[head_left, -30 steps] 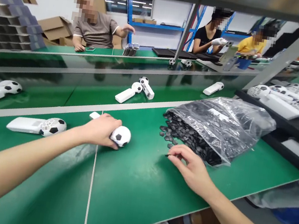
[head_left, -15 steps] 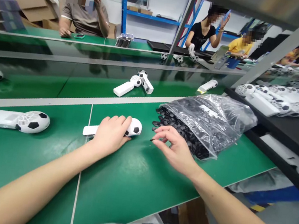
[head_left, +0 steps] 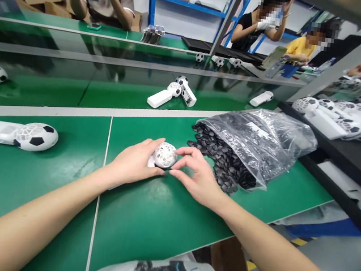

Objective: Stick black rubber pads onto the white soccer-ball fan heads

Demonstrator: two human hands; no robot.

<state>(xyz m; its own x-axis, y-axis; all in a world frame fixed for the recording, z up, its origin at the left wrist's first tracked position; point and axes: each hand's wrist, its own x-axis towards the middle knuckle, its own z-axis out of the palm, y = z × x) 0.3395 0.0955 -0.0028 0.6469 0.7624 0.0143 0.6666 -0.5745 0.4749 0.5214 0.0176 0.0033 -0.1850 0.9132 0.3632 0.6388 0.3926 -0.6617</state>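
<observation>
From where I stand, I can't read any text, label, brand, number or sign: not on the clear bag point(head_left: 261, 141), nor on the white handles on the counter point(head_left: 61, 226), nor on the boxes behind.

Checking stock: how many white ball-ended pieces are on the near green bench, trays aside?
2: the held piece, partly covered by the left hand; the loose piece, farther left. The bag might hide more.

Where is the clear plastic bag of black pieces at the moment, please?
In the head view, the clear plastic bag lies on the green table, right of the right hand, beside the black trays.
</observation>
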